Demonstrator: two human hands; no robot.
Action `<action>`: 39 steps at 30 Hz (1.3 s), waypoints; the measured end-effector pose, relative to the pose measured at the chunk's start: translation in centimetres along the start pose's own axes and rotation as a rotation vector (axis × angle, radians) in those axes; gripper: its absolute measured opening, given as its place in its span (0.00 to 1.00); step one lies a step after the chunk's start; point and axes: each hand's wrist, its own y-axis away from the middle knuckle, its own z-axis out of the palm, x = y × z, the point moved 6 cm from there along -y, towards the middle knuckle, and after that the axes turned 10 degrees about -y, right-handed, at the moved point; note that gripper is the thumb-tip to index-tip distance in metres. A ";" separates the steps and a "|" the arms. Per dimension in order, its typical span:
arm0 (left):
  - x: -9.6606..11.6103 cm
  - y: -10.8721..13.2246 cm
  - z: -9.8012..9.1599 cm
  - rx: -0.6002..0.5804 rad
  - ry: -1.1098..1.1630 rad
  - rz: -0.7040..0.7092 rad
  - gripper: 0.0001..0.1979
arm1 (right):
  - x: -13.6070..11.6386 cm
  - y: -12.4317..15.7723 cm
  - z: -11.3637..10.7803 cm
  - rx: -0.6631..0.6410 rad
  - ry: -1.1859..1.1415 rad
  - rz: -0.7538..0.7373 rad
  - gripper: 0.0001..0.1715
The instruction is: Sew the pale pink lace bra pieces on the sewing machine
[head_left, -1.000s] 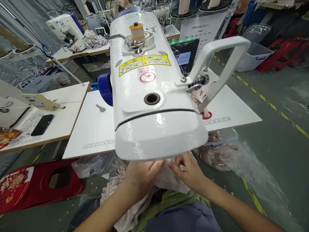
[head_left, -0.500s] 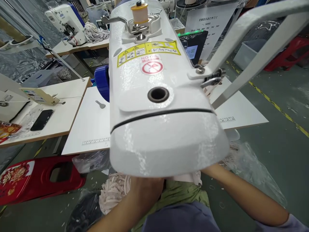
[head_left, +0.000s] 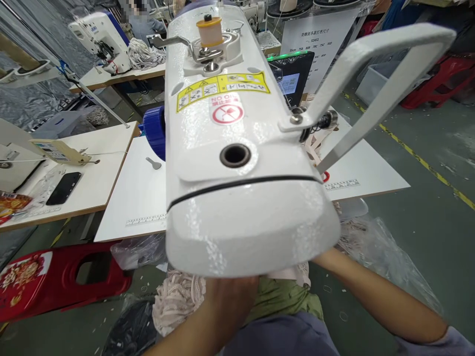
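Note:
A white sewing machine head (head_left: pixel 252 222) fills the middle of the view and covers what lies beneath it. Below its near end, the back of my left hand (head_left: pixel 233 296) shows, but the fingers are hidden under the machine. My right forearm (head_left: pixel 363 291) reaches in from the lower right, and its hand is out of sight behind the machine. Between my arms, pale fabric (head_left: pixel 293 274) peeks out above green cloth (head_left: pixel 285 299) on my lap. A heap of pale pink trimmed fabric (head_left: pixel 176 299) lies beside my left hand.
The white machine table (head_left: pixel 129 193) extends on both sides. Left of it, another table bears a black phone (head_left: pixel 64 188). A red stool (head_left: pixel 63 282) stands at lower left, near a black bag (head_left: pixel 129 326). The machine's white bracket (head_left: pixel 371 59) juts out to the right. Clear plastic (head_left: pixel 389 262) hangs below.
The view has shifted slightly, so the machine appears a little lower and further left. A small red ring now shows beside the bracket's base. My left hand appears slightly lower and further right.

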 end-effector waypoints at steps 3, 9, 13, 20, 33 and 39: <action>-0.2 -0.5 -0.2 -0.006 0.022 -0.039 0.15 | 0.5 0.3 0.0 0.003 -0.031 0.003 0.22; -1.1 0.5 0.3 -0.033 0.077 -0.034 0.12 | 1.1 0.8 0.5 0.040 -0.022 -0.012 0.24; -1.3 0.8 1.1 -0.049 0.112 -0.027 0.12 | 1.7 1.3 0.0 0.101 -0.018 0.034 0.23; -3.2 3.2 1.6 0.021 0.255 -0.233 0.08 | 2.2 2.0 0.7 0.108 -0.037 0.079 0.22; -3.5 4.0 5.3 -0.707 1.309 -0.440 0.20 | 0.0 7.5 3.5 -0.128 -0.197 0.202 0.22; -5.6 6.5 4.2 -0.642 1.512 -0.616 0.18 | -1.4 8.3 10.6 -0.173 -0.909 0.395 0.24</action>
